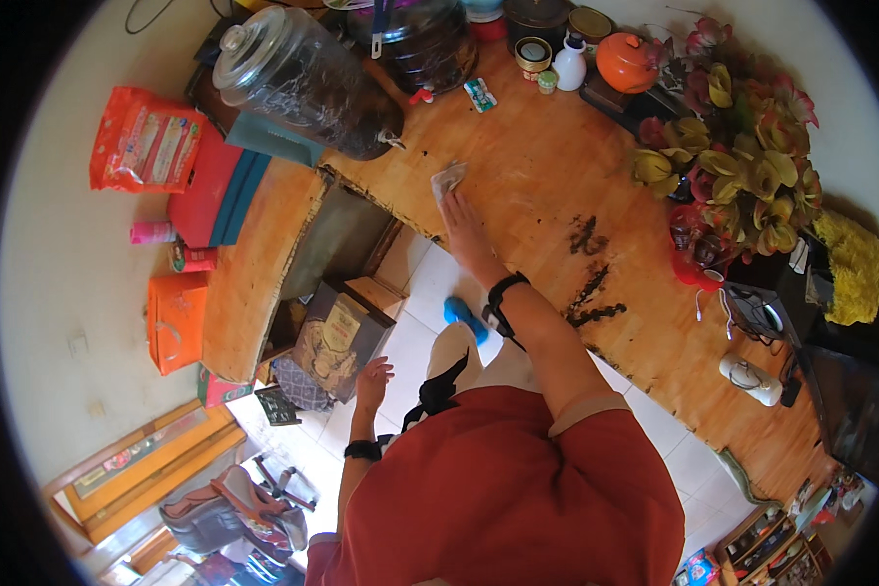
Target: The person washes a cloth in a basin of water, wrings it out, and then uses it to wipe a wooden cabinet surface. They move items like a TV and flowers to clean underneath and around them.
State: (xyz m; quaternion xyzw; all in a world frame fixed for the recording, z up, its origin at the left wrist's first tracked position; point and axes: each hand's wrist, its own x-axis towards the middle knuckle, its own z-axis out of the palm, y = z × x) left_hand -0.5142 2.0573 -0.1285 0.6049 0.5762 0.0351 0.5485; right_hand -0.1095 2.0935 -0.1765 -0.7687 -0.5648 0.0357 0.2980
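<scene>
My right hand [463, 228] reaches over the wooden counter top [513, 198]. Its fingertips are on a pale wipe or folded cloth [449, 179], which lies under and just beyond them. A black strap with a small device [504, 308] is around that wrist. My left hand [373, 382] hangs beside my body above the tiled floor, away from the counter. Nothing is in it, and its fingers are loosely bent and apart. Dark worn patches [592, 293] mark the counter to the right of my right forearm.
A large glass dispenser jar [308, 88] with a tap stands back left, near a small green-and-white packet [480, 95]. A white bottle [570, 64], an orange lidded pot [625, 62] and artificial flowers [740, 154] line the back. A white cylinder [751, 379] lies right. Boxes [344, 329] sit below left.
</scene>
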